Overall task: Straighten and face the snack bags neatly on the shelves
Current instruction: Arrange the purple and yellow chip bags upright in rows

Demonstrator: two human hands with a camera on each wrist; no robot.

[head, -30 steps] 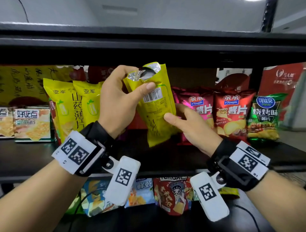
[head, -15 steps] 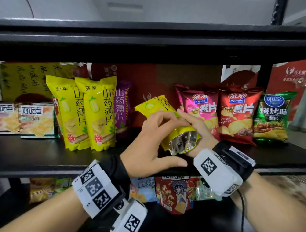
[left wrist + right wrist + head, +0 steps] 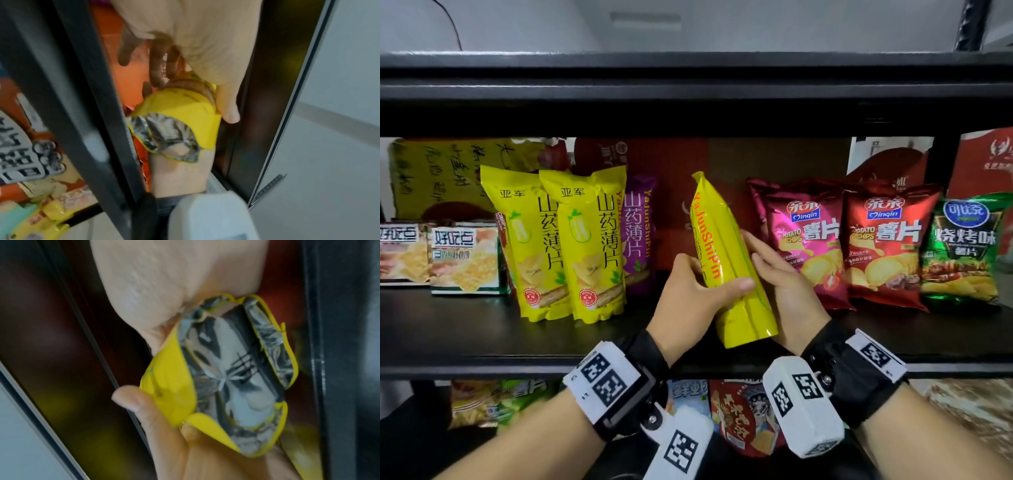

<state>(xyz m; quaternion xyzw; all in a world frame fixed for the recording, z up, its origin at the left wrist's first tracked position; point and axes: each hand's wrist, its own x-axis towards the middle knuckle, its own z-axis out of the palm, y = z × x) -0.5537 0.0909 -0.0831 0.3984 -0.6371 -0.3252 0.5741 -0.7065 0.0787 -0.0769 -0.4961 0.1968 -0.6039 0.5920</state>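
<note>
On the black shelf (image 3: 465, 335), in the left half of the head view, two yellow yam-chip bags (image 3: 565, 243) stand upright side by side with their fronts forward, and a purple yam-chip bag (image 3: 640, 233) stands just behind them, half hidden. Two flat cracker packs (image 3: 438, 253) sit at the far left edge. Right of centre stand a pink Qinqin potato-chip bag (image 3: 808, 240), a red Qinqin potato-chip bag (image 3: 887, 243) overlapping it, and a green barbecue-flavour chip bag (image 3: 965, 246) near the right edge. Red and yellow cartons line the back. More snack bags show on the lower shelf (image 3: 736, 414) at the bottom, partly hidden by the wrists.

The bags are glossy, crinkled film, puffed like pillows.

In the gap at centre frame, the held yellow yam-chip bag (image 3: 726, 260) is tilted, its narrow side edge turned toward the camera, top leaning left. Its lower end is near the shelf front; contact cannot be told. The wrist views show its folded silver-foil bottom gusset. The left hand (image 3: 688, 305) grips its lower half, thumb across the near face, fingers curled behind. The right hand (image 3: 784, 287) clasps the opposite side, its fingers (image 3: 756, 243) laid along the bag, just beside the pink bag.
</note>
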